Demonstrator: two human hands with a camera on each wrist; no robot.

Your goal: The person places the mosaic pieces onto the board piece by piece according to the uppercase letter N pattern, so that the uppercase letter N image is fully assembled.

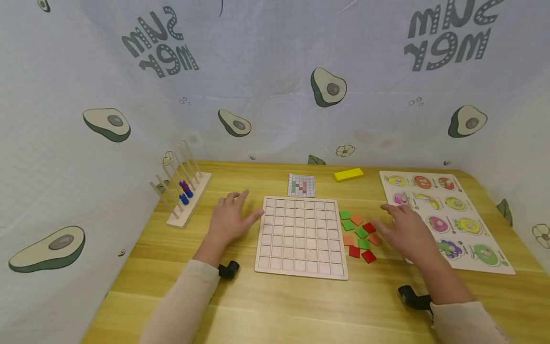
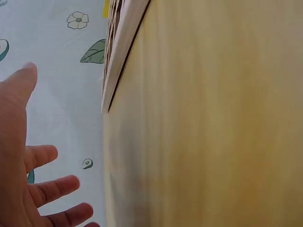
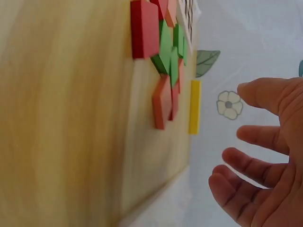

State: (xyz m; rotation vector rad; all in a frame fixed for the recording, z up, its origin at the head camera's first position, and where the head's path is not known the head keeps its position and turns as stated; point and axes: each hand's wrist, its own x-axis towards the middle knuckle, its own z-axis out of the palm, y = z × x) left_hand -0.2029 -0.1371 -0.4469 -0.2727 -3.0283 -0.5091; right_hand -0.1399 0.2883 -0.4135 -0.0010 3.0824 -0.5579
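Note:
A square wooden grid board (image 1: pixel 301 237) with shallow cells lies on the table between the hands. My left hand (image 1: pixel 230 220) is at its left edge, fingers spread and nothing held; the same hand (image 2: pixel 19 151) shows in the left wrist view. To the board's right lie loose square tiles: green (image 1: pixel 362 232), orange (image 1: pixel 348 240) and red (image 1: pixel 368 256). Just right of them is my right hand (image 1: pixel 406 231), its fingers loosely bent and holding nothing. In the right wrist view that hand (image 3: pixel 270 161) is apart from the red tile (image 3: pixel 144 29). A small card with a coloured grid pattern (image 1: pixel 301 185) lies behind the board.
A wooden peg stand (image 1: pixel 189 200) with blue and purple beads stands at the left. A yellow block (image 1: pixel 348 175) lies at the back. The fruit puzzle board (image 1: pixel 468 248) is on the right, partly under the right hand in view. A printed curtain (image 1: pixel 275 119) surrounds the table.

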